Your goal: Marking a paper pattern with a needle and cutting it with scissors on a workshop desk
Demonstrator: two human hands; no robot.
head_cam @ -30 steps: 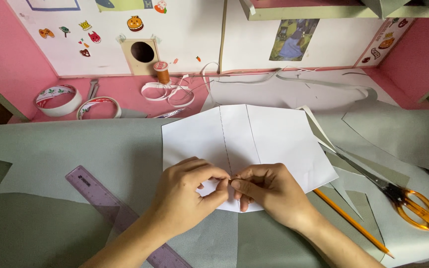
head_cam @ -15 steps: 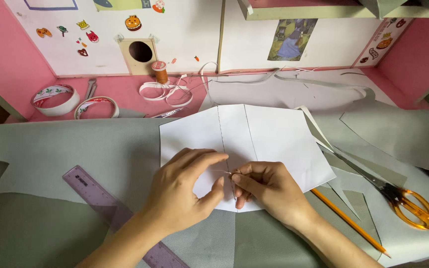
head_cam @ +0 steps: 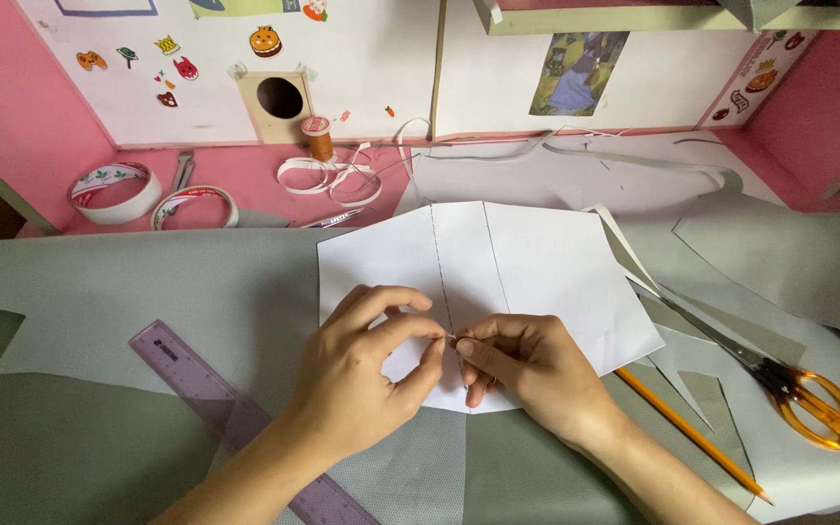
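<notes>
Our left hand (head_cam: 367, 374) lies flat over the lower left of the white paper pattern (head_cam: 537, 272), thumb and forefinger narrowed toward the dashed line; we judge it weighs the sheet down so it stays put on the grey fabric (head_cam: 148, 292) beneath. Our right hand (head_cam: 527, 374) meets it fingertip to fingertip, pinched shut on something thin, likely a pin or needle, too small to tell. The pinch sits at the lower end of the dashed line, at 6 o'clock on the paper.

The paper lies mid-surface on the fabric, its fold lines running from 12 to 6.

Tools lie just outside the work, within reach, it seems:
- purple ruler (head_cam: 235, 413) at 8 o'clock, slanted, partly under the left forearm
- yellow pencil (head_cam: 692, 433) at 4 o'clock, tip side tucked under the paper edge
- orange-handled scissors (head_cam: 789, 384) at 3 to 4 o'clock, blades pointing toward the paper, lying on fabric offcuts

Further back, at 11 o'clock: two tape rolls (head_cam: 114, 190), a metal clip, a spool of brown thread (head_cam: 319, 138) standing upright, a loose coil of white ribbon (head_cam: 328, 175) just beside it.

The surface (head_cam: 245, 175) is pink where bare, mostly covered by grey cloth. Behind it, at 12 o'clock, white panels with small stickers, a round hole, a picture; pink walls either side.
</notes>
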